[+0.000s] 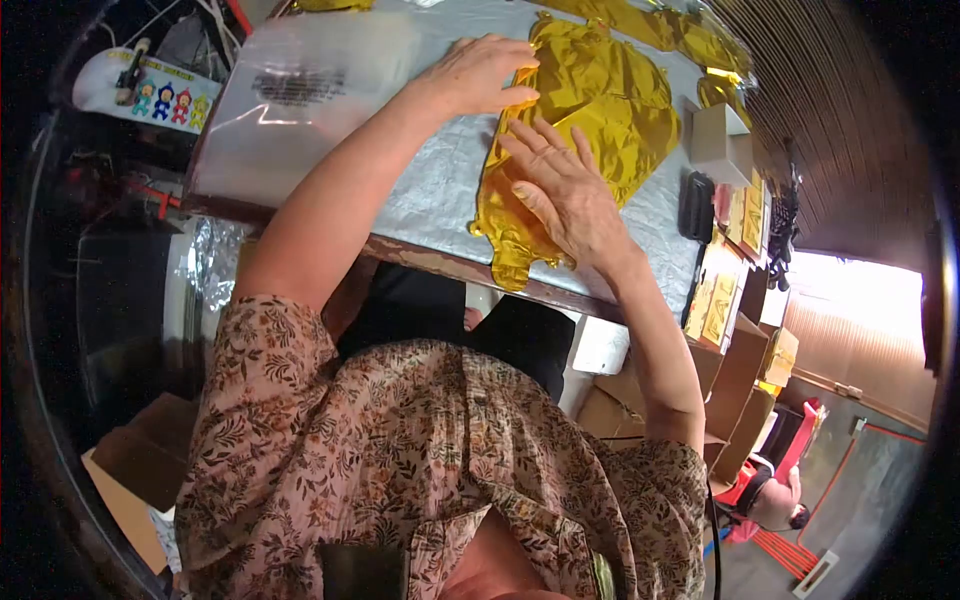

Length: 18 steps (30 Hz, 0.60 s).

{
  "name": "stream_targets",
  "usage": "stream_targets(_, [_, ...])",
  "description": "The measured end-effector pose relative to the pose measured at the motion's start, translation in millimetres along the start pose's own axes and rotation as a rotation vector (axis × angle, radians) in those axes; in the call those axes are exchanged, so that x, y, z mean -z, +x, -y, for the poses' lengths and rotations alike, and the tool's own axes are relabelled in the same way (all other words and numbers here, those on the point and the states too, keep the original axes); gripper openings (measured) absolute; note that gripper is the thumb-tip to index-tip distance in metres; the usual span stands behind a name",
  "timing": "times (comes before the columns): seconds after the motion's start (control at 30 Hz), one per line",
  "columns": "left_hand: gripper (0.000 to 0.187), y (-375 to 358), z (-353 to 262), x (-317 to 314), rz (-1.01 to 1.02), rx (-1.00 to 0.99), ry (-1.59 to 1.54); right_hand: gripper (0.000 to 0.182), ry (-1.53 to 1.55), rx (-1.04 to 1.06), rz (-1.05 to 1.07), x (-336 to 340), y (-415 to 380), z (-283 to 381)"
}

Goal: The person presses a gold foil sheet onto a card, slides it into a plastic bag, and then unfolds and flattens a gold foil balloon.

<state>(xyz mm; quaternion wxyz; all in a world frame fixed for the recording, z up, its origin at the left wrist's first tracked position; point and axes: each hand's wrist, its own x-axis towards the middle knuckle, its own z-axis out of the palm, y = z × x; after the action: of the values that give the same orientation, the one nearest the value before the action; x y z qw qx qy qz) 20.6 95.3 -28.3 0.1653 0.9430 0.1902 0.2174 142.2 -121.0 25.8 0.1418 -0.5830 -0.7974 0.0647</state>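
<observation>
A flat gold foil piece (625, 110), crinkled and shiny, lies on the silver-covered table (420, 190). At its left edge, my left hand (485, 75) bends its thumb and fingers around a folded bit of the foil. Lower down, my right hand (570, 195) lies on the foil with its fingers spread. A small knobbed end of the foil (512, 262) reaches the table's front edge. Clear plastic bags (300, 100) with printed text are to the left of my left hand.
On the table's right side are a white box (720, 145), a black object (696, 205) and printed boxes (715, 300). More gold foil (690, 35) lies at the back. A skateboard (150, 90) is at the upper left, cardboard boxes (735, 380) at the lower right. A person (775, 495) is farther off.
</observation>
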Motion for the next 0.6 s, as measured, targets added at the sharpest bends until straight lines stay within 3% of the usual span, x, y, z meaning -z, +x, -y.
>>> stream_targets(0.23, [0.048,-3,3,-7,-0.100,-0.052,-0.032,0.054,-0.006,0.063,0.044,-20,-8,-4])
stream_targets(0.5, [0.026,26,19,-5,-0.192,-0.139,-0.119,0.054,-0.008,0.082,-0.028,-29,-13,-8])
stream_targets(0.53, [0.026,31,16,1,-0.184,-0.152,-0.115,0.054,-0.017,0.081,-0.040,-30,-13,-8])
stream_targets(0.6, [0.021,42,9,12,0.004,0.021,-0.127,0.055,-0.002,0.069,-0.041,-31,-14,-8])
